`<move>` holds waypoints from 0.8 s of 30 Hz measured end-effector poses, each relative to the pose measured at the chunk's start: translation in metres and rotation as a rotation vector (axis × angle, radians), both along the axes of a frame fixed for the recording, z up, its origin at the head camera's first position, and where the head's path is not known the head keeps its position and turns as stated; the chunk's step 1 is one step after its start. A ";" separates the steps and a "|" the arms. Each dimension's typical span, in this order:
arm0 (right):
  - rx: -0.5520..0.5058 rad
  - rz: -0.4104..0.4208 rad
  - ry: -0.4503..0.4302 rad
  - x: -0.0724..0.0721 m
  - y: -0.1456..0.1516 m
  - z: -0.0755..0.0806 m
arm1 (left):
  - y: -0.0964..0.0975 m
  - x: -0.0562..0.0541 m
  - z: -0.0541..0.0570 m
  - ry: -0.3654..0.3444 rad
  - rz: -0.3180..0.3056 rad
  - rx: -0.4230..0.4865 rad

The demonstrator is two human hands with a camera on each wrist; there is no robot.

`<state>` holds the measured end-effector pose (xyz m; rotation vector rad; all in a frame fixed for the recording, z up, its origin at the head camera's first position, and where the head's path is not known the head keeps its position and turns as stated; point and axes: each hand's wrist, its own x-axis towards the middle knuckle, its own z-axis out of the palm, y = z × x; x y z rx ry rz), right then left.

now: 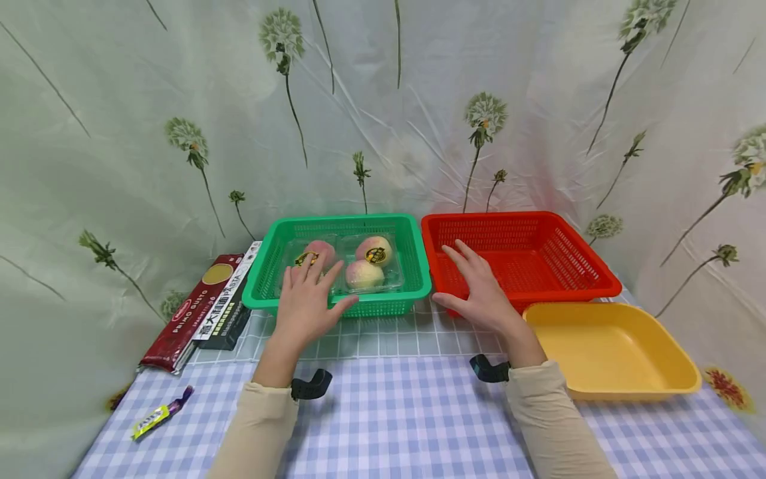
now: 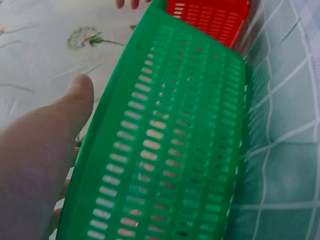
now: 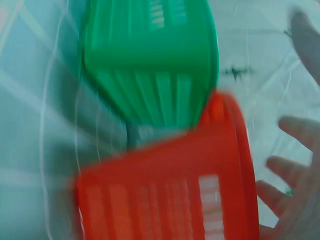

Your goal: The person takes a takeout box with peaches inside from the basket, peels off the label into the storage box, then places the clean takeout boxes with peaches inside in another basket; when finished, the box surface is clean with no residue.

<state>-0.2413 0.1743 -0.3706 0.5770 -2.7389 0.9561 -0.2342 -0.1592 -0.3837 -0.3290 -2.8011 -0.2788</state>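
My left hand (image 1: 306, 307) hovers over the front left of a green basket (image 1: 383, 307), fingers straight and spread. Inside it are two clear plastic packs of peaches; the right pack (image 1: 372, 265) shows fully, while the hand partly covers the left one (image 1: 322, 250). A black and gold sticker marks each pack. Above the left part of a red basket (image 1: 574, 293) is my right hand (image 1: 481, 296), its fingers loosely extended and holding nothing. In the left wrist view, the thumb (image 2: 77, 97) lies beside the green rim. The right wrist view is blurred, with fingers (image 3: 287, 170) beyond the red rim.
A yellow tray (image 1: 607, 349) stands at the right, against the red basket. On the left lie a red spaghetti pack (image 1: 197, 309) and a black box (image 1: 227, 326) with a white strip. A small yellow and purple wrapped candy (image 1: 158, 416) rests on the checked cloth (image 1: 383, 412).
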 end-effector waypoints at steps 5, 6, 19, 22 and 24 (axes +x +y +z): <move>-0.324 0.126 -0.066 -0.001 -0.021 0.004 | -0.020 -0.001 0.004 0.080 0.044 0.136; -0.383 0.152 -0.094 -0.003 -0.026 0.006 | -0.025 -0.001 0.005 0.100 0.057 0.168; -0.516 0.144 -0.487 -0.043 -0.081 0.018 | -0.067 -0.006 -0.001 0.101 0.265 0.359; -0.503 0.103 -0.512 -0.051 -0.090 0.019 | -0.072 -0.007 -0.006 0.078 0.297 0.423; -0.499 0.088 -0.519 -0.057 -0.096 0.019 | -0.075 -0.007 -0.008 0.072 0.317 0.466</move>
